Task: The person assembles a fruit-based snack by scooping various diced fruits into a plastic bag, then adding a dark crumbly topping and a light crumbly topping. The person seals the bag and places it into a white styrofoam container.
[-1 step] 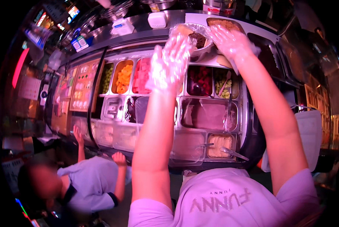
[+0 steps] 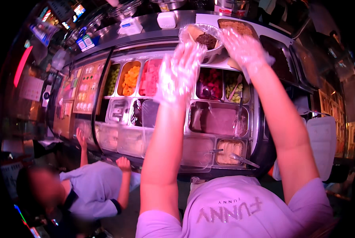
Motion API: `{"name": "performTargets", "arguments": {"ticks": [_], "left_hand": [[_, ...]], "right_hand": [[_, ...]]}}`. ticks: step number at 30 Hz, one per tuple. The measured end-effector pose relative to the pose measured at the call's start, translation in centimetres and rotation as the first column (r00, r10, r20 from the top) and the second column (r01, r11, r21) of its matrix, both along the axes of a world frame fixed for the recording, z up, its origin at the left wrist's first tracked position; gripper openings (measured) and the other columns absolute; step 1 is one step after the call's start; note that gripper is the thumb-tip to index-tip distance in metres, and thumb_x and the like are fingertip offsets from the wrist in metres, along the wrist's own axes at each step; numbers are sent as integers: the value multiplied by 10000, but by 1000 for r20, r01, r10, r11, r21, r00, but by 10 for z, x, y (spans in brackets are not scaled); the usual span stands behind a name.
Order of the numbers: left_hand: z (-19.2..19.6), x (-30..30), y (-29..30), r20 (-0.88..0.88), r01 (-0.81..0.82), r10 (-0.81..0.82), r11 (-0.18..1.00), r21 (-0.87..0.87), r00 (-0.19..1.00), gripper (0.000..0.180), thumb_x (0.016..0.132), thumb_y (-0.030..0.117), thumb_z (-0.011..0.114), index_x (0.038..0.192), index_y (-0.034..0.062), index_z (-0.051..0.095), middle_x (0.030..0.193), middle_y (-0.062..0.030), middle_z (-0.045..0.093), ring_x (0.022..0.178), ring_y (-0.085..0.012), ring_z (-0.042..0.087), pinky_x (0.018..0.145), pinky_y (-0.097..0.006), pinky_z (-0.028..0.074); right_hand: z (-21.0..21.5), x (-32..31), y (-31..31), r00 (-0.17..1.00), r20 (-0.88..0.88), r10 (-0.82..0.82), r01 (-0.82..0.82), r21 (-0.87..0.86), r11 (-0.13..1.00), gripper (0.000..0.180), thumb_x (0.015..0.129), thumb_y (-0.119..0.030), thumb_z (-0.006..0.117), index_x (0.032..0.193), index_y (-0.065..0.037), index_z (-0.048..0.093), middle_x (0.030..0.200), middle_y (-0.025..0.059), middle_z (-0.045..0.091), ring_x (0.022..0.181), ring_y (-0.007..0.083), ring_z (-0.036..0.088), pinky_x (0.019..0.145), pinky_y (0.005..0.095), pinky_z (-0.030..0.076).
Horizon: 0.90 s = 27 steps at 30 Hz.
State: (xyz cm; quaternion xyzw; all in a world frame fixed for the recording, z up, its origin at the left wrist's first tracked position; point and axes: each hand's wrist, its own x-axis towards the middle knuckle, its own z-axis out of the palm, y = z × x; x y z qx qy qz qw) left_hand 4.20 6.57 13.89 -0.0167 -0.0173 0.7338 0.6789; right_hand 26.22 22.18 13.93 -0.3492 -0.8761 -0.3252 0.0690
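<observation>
Your gloved left hand (image 2: 178, 73) and right hand (image 2: 243, 48) are open, flanking the shiny bowl (image 2: 213, 53) left of brown crumbs (image 2: 237, 27) — contact unclear. Probably light, thin, slick — cup both sides low.

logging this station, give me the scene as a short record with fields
bowl: round, beyond the trays of fruit
contents: dark brown food, pale piece
left grip: gloved, open, at the bowl's near left
right grip: gloved, open, at the bowl's right
contact: cannot tell whether either touches the bowl
fruit: orange chunks left of pink chunks
other person: lower left, in a short-sleeved shirt
</observation>
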Motion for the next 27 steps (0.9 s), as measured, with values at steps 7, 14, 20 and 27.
{"name": "performTargets", "arguments": {"ticks": [7, 14, 20, 27], "left_hand": [[-67, 37, -232, 142, -96, 72, 982, 164, 987, 472, 1077, 280, 352, 1356, -38, 562, 1454, -224, 533, 1405, -334, 465, 1199, -480, 340], [-40, 76, -415, 59, -541, 551, 831, -131, 832, 591, 1092, 379, 323, 1411, -96, 473, 1489, -296, 455, 1432, -404, 398, 1206, -539, 305], [-28, 139, -553, -566, -909, 714, 283, -305, 412, 576, 1058, 373, 497, 1461, -32, 427, 1411, -259, 544, 1320, -361, 534, 1126, -467, 425], [-7, 247, -625, -999, -975, 45, -221, -17, 7, 443, 1044, 186, 495, 1428, -33, 475, 1393, -203, 573, 1248, -289, 587, 1047, -399, 469]], "right_hand": [[-34, -40, -250, 326, 301, -896, -797, 597, -89, 399, 1031, -213, 453, 1212, 113, 595, 1218, 271, 649, 1190, 409, 607, 1095, 481, 468], [-52, -53, -395, 601, 489, -632, -790, 484, -377, 453, 1063, -291, 446, 1196, 131, 545, 1311, 279, 561, 1268, 408, 537, 1093, 512, 451], [-44, -55, -512, 813, 410, -413, -577, 475, -664, 636, 1070, -475, 394, 1411, 58, 455, 1423, 265, 488, 1333, 393, 476, 1144, 525, 383], [-45, -37, -611, 914, 402, -48, -261, 493, -830, 665, 1069, -508, 364, 1434, 40, 453, 1454, 273, 478, 1293, 388, 518, 1124, 505, 396]]}}
